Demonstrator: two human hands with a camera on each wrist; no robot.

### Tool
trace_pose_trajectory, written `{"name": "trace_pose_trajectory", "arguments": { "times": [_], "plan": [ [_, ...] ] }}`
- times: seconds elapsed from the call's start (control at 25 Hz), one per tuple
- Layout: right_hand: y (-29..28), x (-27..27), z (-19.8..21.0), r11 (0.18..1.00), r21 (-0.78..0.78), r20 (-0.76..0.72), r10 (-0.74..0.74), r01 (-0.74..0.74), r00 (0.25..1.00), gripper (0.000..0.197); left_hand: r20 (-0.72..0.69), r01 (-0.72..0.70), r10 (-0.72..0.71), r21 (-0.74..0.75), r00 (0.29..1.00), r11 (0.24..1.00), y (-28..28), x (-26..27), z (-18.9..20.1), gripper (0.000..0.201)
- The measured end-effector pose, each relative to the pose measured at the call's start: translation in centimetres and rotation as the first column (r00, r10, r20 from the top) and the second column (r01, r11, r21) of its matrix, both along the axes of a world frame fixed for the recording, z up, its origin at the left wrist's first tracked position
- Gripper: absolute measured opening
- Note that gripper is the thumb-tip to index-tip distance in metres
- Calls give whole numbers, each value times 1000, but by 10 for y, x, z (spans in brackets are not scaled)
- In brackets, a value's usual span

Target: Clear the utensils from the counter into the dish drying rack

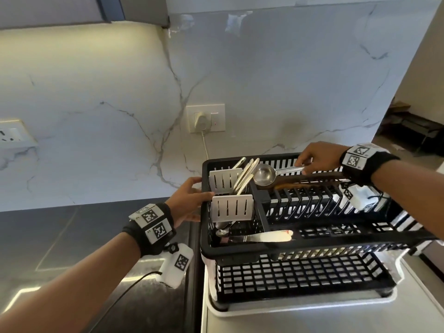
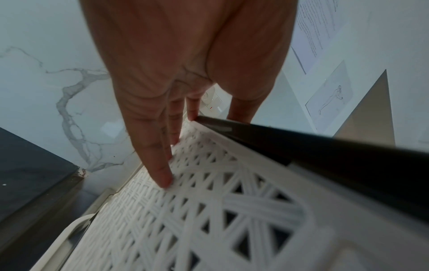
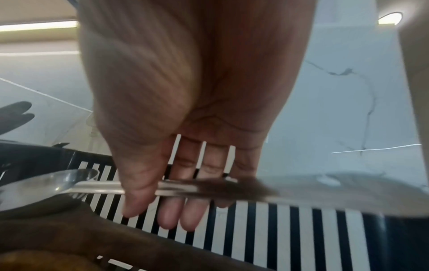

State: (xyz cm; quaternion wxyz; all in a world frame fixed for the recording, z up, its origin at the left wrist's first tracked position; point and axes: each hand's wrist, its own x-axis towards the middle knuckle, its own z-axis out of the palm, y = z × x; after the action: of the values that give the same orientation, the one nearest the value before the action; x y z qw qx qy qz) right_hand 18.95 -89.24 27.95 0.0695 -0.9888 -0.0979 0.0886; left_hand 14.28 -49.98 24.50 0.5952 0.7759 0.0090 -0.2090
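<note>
A black dish drying rack (image 1: pixel 312 245) stands on a white drip tray (image 1: pixel 300 310) at the right. My right hand (image 1: pixel 314 157) hovers over the rack's back wall and pinches the handle of a steel ladle (image 1: pixel 264 175), whose bowl points left. In the right wrist view the thumb and fingers (image 3: pixel 139 192) clamp the ladle's handle (image 3: pixel 97 187) above the slatted wall (image 3: pixel 278 229). A brown wooden spatula (image 1: pixel 300 182) lies across the rack just below it. My left hand (image 1: pixel 189 200) rests straight-fingered against the rack's left end; its fingers (image 2: pixel 160 165) press the white lattice side (image 2: pixel 209 210).
Two grey cutlery holders (image 1: pixel 231 207) at the rack's left end carry several pale handles. A cream-handled utensil (image 1: pixel 266 236) and a spoon (image 1: pixel 222 233) lie in the front. The dark counter (image 1: pixel 72 236) spreads left. A wall socket with a plug (image 1: pixel 205 117) is behind.
</note>
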Motion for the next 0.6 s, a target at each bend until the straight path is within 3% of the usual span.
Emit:
{"name": "trace_pose_trajectory", "arguments": {
  "times": [0.2, 0.44, 0.6],
  "plan": [
    [10, 22, -13, 975, -217, -136, 19, -49, 990, 31, -13, 15, -15, -35, 1000, 999, 3, 0, -3, 59],
    [22, 23, -8, 985, -167, -126, -62, 41, 990, 34, -11, 37, -38, -86, 999, 996, 8, 3, -6, 59],
    [46, -6, 28, 997, -56, -8, -55, 55, 998, 32, 24, 59, -57, -103, 998, 993, 21, -3, -9, 53]
  ]
}}
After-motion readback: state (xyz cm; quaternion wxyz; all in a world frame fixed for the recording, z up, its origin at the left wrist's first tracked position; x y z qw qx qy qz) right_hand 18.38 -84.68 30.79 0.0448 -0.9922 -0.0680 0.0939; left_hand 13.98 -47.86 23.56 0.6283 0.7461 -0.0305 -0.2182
